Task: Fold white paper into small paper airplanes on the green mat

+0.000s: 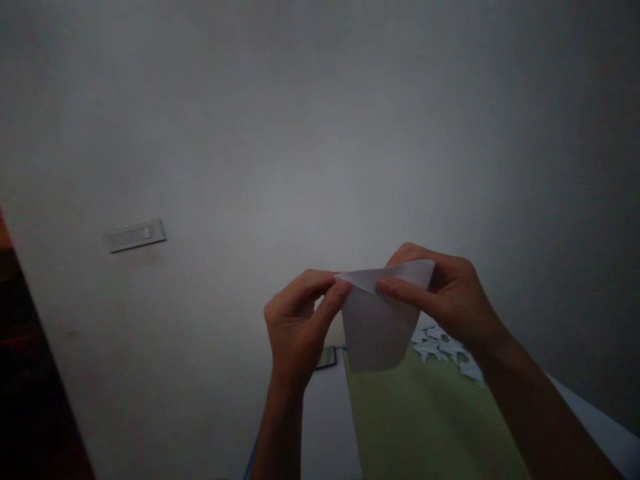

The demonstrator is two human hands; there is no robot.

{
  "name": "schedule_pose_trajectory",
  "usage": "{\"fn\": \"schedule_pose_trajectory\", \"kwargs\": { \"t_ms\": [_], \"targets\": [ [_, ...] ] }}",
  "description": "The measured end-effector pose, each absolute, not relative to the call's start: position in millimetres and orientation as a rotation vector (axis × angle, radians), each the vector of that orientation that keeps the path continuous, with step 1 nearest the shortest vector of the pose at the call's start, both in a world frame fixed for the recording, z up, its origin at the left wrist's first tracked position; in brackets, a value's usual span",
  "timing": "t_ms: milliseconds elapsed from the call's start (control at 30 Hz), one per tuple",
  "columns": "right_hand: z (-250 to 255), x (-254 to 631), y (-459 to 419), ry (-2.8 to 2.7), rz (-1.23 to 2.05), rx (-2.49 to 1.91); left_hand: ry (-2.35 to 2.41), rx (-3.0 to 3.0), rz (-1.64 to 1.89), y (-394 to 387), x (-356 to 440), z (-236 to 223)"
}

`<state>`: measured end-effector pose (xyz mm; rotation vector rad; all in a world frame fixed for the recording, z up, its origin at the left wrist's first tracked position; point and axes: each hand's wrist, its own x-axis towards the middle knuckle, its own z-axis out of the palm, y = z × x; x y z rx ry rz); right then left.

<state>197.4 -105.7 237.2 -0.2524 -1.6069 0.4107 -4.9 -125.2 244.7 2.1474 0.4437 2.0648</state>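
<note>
Both my hands hold a sheet of white paper (375,327) up in front of a white wall. My left hand (297,320) pinches the paper's left corner between thumb and fingers. My right hand (445,293) grips the top right part, where the upper edge is folded over, with the thumb lying across the fold. The lower part of the sheet hangs down freely over the surface below.
Under my hands lies a pale green sheet (430,427) on a white surface (325,420). Several small folded white paper pieces (443,347) lie in a heap at its far right. A dark small object (327,358) sits behind the paper. A switch plate (135,235) is on the wall.
</note>
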Motion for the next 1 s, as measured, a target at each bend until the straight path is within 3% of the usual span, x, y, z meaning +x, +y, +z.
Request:
{"fn": "schedule_pose_trajectory", "kwargs": {
  "t_ms": [1000],
  "targets": [
    [236.6, 199.0, -106.4, -1.605, 0.361, -0.278, 0.451, 2.134, 2.078, -128.4, -1.6, 244.7]
  ]
}}
